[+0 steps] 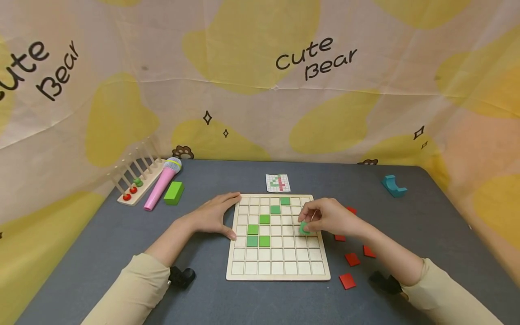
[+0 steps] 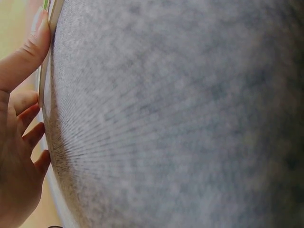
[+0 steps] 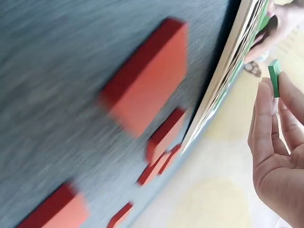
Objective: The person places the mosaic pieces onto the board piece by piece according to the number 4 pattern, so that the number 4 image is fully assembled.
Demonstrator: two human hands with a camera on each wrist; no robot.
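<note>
Right hand (image 1: 327,216) pinches green tile (image 1: 304,228) over right side of the grid board (image 1: 278,269); left hand (image 1: 209,216), spread wide, touches its left edge. Looks like the placing step; next move probably calls for squaring the tile to the grid, then loosening the pinch.
</note>
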